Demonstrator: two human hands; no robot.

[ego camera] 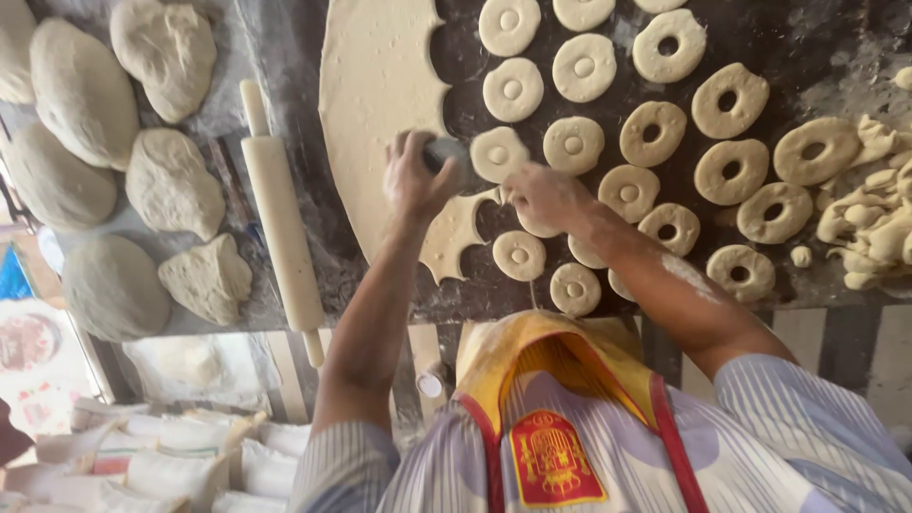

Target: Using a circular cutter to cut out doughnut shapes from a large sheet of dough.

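Left hand (415, 179) was clamped around a small round cutter (443, 152), fingers curled tight on it, pressing at the scalloped right edge of the rolled dough sheet (375, 104). The sheet lay on the dark floured worktop (817, 38), just right of the rolling pin (282, 223). Right hand (543, 195) was loosely closed with its fingertips on a cut dough round (534, 224) just beside the sheet; can't tell if it actually pinched the piece or only touched it. Progress, judging by the layout: the right side of the sheet was already bitten away in arcs, with a ragged star-shaped offcut (454, 233) hanging at its lower edge. Roughly two dozen pieces were laid out to the right: nearer ones were discs with only a centre impression (512, 89), farther ones were finished rings (730, 100) with the hole punched through. Offcuts were heaped in a scrap pile (869, 218) at far right. Still left: most of the sheet's left and upper area was uncut, the dimpled discs still had their centres in, and several dough lumps (173, 182) sat unrolled at far left, well apart from the cutting.
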